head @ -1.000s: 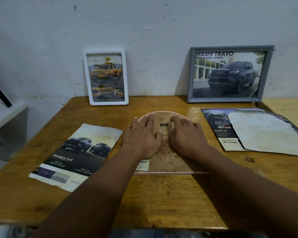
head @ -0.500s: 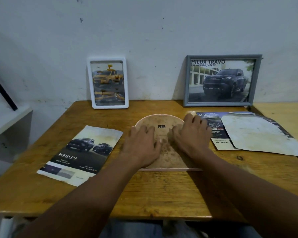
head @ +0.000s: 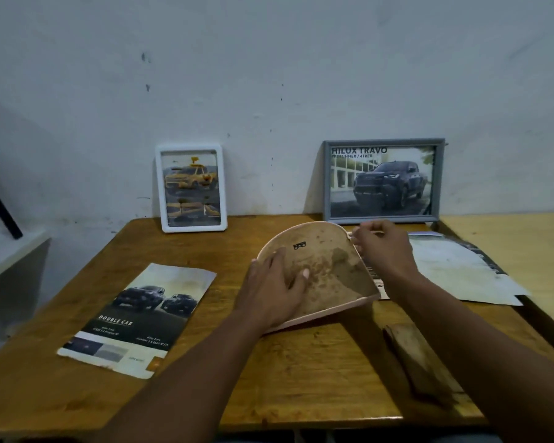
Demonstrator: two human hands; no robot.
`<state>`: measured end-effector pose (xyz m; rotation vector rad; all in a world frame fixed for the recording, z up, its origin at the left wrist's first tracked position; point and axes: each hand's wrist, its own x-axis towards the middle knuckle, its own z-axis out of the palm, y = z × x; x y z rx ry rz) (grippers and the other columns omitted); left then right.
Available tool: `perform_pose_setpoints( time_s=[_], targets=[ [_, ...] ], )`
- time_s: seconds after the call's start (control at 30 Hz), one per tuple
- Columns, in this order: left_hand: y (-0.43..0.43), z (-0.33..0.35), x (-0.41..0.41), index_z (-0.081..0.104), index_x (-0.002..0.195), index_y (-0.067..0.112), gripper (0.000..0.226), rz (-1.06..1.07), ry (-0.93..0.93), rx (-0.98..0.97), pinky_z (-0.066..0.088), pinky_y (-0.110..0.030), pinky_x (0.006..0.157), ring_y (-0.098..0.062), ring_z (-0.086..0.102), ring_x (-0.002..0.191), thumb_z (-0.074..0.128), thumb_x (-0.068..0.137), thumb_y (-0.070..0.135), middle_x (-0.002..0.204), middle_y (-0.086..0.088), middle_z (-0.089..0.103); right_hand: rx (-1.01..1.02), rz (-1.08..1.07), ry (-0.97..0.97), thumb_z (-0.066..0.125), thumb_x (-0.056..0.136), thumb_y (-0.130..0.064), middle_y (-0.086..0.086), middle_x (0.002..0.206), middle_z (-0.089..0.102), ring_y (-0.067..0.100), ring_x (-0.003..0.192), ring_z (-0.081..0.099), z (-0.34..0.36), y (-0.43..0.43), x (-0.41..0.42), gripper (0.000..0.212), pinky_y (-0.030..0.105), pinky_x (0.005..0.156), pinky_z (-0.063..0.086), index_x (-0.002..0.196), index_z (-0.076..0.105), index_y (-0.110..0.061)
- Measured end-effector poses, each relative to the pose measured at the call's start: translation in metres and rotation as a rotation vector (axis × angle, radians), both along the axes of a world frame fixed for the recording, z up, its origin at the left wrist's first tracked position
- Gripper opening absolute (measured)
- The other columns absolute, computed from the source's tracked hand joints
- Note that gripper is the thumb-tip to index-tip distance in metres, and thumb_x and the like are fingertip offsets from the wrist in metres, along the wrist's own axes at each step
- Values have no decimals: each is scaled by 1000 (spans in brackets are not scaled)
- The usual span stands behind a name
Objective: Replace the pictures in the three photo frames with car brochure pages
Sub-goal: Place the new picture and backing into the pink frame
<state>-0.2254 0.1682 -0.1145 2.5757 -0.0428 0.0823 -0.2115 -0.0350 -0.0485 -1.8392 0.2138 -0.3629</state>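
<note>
Nearest the table edge, a loose brown backing piece point(head: 419, 362) is lying flat on the wooden table point(head: 301, 378), right of centre. Left of it a Double Cab brochure page point(head: 138, 318) is lying face up, untouched. Mid-table, the arched frame point(head: 327, 273) is sitting face down and tilting, its right side lifting. The left hand point(head: 275, 292) is pressing open and flat on its stained back; the right hand point(head: 384, 251) is pinching the frame's upper right rim, fingers closed on it. Frame is looking thin, light and stiff (glass front probably fragile), so the rim edges are the safest hold. Beyond the right hand, more brochure sheets point(head: 454, 270) are lying spread. At the wall, the white frame point(head: 191, 188) and grey frame point(head: 383, 180) are leaning upright, both already showing car pictures.
</note>
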Motion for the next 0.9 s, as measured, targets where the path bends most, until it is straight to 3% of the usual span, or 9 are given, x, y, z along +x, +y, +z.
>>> perform_pose_setpoints(
  time_s=[0.13,0.2,0.27,0.33,0.4,0.47,0.53,0.77,0.9],
  targets=[
    [-41,21,10,3,154,54,78,-124,94,-210,45,-53,106,-33,43,139,42,89,74,156,-5,42,368,211,-50,55,99,-17,18,95,73,25,83,68,52,-5,-10,8,36,71,52,103,59,-13],
    [-62,24,10,3,155,52,77,-165,156,-243,50,-46,99,-31,54,127,49,94,64,150,-5,50,438,211,-117,55,99,-16,19,92,71,25,80,66,60,2,-10,7,34,64,49,103,59,-11],
    [-70,22,6,13,157,42,75,-192,157,4,50,-46,98,-29,55,122,55,95,52,145,-7,51,323,109,-171,56,98,-21,9,90,72,17,80,68,54,5,-7,8,33,65,50,101,60,-15],
    [-69,18,0,25,155,29,68,-193,71,250,41,-47,109,-30,51,127,50,97,54,143,-9,53,101,31,-145,58,95,-26,3,91,70,15,84,67,38,-3,-4,9,31,71,50,100,60,-18],
    [-67,16,-5,30,153,22,63,-196,15,320,27,-46,118,-29,47,133,42,100,54,143,-10,54,-200,-14,-7,61,92,-31,1,99,67,20,92,64,15,-18,-1,19,33,73,51,105,56,-18],
    [-66,13,-9,29,153,19,61,-173,-25,315,19,-44,122,-27,45,136,35,102,52,144,-11,53,-515,-88,214,60,89,-42,7,116,63,28,105,58,-10,-33,0,38,41,87,51,118,50,-20],
    [-61,9,-11,29,154,17,61,-123,-61,302,17,-43,123,-26,45,136,31,102,50,145,-11,53,-681,-152,378,56,87,-50,12,129,56,35,118,51,-28,-42,-3,53,46,96,45,128,44,-18],
    [-49,-2,-11,30,153,19,62,11,-95,159,36,-44,113,-30,49,131,34,101,53,142,-11,56,-632,-139,372,53,84,-53,5,107,64,29,105,58,-44,-29,-7,49,47,94,33,121,44,-23],
    [-46,-10,-4,26,155,21,70,-15,-76,120,30,-46,119,-33,42,139,29,98,62,148,-13,51,-538,-176,261,55,88,-43,3,101,63,29,99,58,-19,-32,-12,33,44,93,34,114,48,-23]
  ],
)
